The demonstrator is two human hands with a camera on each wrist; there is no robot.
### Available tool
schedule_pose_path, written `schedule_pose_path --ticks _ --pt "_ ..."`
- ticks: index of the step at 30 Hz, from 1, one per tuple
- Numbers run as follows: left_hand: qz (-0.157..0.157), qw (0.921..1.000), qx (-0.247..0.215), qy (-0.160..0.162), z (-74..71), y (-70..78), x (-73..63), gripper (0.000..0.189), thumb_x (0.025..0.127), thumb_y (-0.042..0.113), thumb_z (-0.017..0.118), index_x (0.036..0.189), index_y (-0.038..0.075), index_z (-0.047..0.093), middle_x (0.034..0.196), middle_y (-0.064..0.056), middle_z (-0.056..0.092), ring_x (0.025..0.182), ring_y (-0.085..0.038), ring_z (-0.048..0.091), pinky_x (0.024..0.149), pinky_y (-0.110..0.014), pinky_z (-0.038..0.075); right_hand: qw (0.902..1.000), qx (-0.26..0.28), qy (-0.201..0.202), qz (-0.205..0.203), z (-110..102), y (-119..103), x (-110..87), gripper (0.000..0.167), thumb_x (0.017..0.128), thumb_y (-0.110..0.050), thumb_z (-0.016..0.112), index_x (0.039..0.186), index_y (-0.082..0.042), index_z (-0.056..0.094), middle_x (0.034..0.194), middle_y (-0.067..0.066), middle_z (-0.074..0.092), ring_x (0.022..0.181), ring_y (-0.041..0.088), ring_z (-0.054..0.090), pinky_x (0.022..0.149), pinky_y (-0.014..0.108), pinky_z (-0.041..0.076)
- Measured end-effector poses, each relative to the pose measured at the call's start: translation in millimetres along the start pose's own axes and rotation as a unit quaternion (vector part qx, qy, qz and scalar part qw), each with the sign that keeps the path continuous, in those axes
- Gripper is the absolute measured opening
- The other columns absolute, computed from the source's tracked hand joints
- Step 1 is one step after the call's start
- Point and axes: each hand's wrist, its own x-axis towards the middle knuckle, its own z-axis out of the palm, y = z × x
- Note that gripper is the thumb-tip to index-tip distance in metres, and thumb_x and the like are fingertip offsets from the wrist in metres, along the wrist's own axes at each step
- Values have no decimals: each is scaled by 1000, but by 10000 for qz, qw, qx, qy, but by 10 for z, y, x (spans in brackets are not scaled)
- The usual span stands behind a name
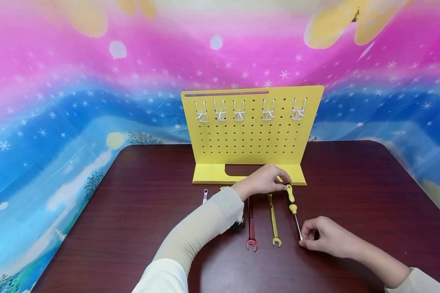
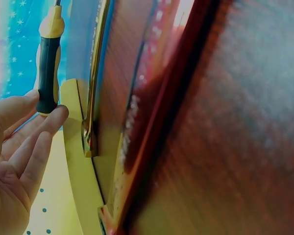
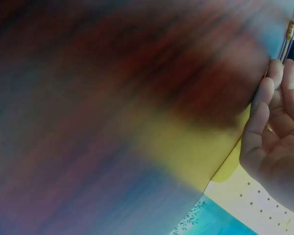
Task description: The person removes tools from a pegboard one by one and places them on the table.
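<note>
A yellow-and-black screwdriver (image 1: 290, 198) lies between my hands, its shaft pointing toward the table's front. My left hand (image 1: 265, 179) pinches the butt end of the handle; in the left wrist view thumb and fingertips meet the dark grip (image 2: 49, 71). At the other end, my right hand (image 1: 326, 236) pinches the shaft's tip between thumb and forefinger. The right wrist view shows that hand (image 3: 279, 122) at its edge, the tip hidden. Left of the screwdriver are a gold wrench (image 1: 273, 219) and a red wrench (image 1: 251, 224), both partly behind my left arm.
Behind the tools stands a yellow pegboard (image 1: 247, 138) with several white hooks (image 1: 239, 112) along its upper part. A silver wrench end (image 1: 205, 193) and a dark object (image 1: 238, 224) show beside my left sleeve. A patterned cloth (image 1: 77, 101) surrounds the dark wooden table (image 1: 139, 211).
</note>
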Motion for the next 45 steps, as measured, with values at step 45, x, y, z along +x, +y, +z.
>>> schedule_pose_path --ticks 45 --pt "-148 9959 822 -346 57 75 79 17 96 22 68 110 17 75 106 8 75 97 1 67 84 -8 48 9986 -376 -336 149 0 -9 44 23 84 -16 78 70 -22 60 61 -18 48 57 -9 42 49 15 39"
